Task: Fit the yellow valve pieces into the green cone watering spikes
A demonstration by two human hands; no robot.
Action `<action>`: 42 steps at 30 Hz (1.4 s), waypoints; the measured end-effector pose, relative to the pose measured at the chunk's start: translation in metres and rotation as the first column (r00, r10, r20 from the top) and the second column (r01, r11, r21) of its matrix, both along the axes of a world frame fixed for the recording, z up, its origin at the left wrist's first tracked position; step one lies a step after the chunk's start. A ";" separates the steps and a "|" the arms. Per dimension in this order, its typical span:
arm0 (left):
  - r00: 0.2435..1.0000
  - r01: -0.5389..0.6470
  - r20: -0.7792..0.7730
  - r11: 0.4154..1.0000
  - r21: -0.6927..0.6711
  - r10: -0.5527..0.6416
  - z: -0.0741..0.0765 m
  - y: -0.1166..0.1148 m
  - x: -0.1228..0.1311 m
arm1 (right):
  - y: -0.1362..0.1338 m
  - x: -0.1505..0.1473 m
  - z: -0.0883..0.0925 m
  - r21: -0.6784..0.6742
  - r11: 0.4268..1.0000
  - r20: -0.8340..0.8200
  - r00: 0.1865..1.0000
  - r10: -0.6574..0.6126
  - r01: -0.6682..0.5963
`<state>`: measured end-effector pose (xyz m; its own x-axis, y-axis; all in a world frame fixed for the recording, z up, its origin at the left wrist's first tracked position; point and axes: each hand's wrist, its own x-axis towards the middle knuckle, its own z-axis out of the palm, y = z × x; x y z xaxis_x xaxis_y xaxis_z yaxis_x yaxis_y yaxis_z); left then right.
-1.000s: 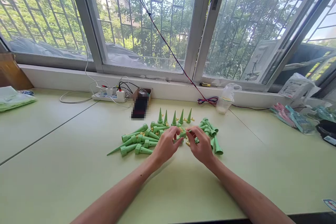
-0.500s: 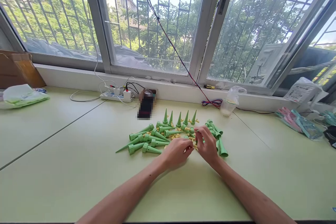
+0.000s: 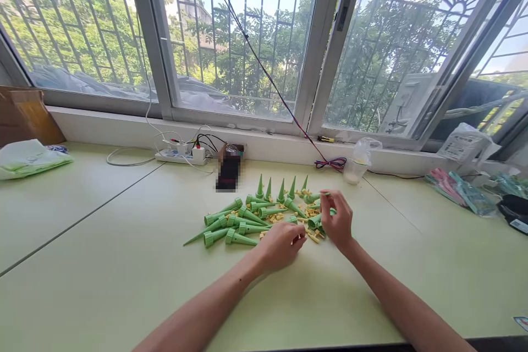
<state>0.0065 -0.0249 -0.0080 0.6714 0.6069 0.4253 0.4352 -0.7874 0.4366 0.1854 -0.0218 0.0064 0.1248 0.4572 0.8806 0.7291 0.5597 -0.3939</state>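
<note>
Right-hand grip [image 3: 338, 222] pinches a green cone [image 3: 313, 197] by one end, with five upright cones [image 3: 281, 191] set beyond and left, while many loose cones [image 3: 214, 237] remain lying left of the curled left hand [image 3: 284, 241], contents indeterminable.

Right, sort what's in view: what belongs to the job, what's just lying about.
Job:
- green spikes, one pinched in the right hand
- yellow pieces, near the left hand

Apparently just lying about:
- power strip
- wire coil
- cup
- packets
- cardboard box
</note>
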 end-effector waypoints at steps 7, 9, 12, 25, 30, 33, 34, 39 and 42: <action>1.000 0.005 -0.026 1.000 0.009 -0.005 0.002 -0.004 0.000 | 0.056 0.045 0.029 -0.174 0.963 0.066 0.978 -0.196 0.205; 0.999 0.003 -0.034 1.000 0.005 -0.003 0.003 -0.004 0.000 | 0.075 0.055 0.028 -0.227 0.954 0.125 0.977 -0.173 0.198; 0.999 0.007 -0.046 1.000 -0.003 -0.007 0.004 -0.003 -0.001 | 0.097 0.062 0.021 -0.318 0.927 0.203 0.969 -0.139 0.200; 0.998 0.023 -0.055 1.000 0.005 -0.023 0.002 -0.003 -0.002 | 0.112 0.064 -0.001 -0.481 0.865 0.260 0.966 -0.013 0.141; 0.998 0.023 -0.062 1.000 0.001 -0.022 0.002 -0.003 -0.002 | 0.106 0.058 0.004 -0.498 0.860 0.256 0.967 0.019 0.115; 0.998 0.027 -0.065 1.000 0.004 -0.026 0.003 -0.003 -0.002 | 0.104 0.055 0.003 -0.487 0.866 0.260 0.965 0.018 0.115; 0.998 0.026 -0.064 1.000 0.006 -0.025 0.003 -0.003 -0.002 | 0.103 0.055 0.002 -0.480 0.869 0.263 0.965 0.015 0.118; 0.998 0.029 -0.064 1.000 0.006 -0.029 0.003 -0.003 -0.002 | 0.103 0.057 -0.002 -0.447 0.882 0.275 0.961 -0.019 0.145; 0.998 0.030 -0.061 1.000 0.009 -0.030 0.003 -0.002 -0.002 | 0.102 0.058 -0.002 -0.443 0.884 0.267 0.963 -0.028 0.149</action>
<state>0.0047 -0.0271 -0.0054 0.7141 0.5822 0.3887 0.4368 -0.8045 0.4025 0.2433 0.0804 0.0040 -0.0085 0.8112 0.5848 0.8736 0.2906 -0.3904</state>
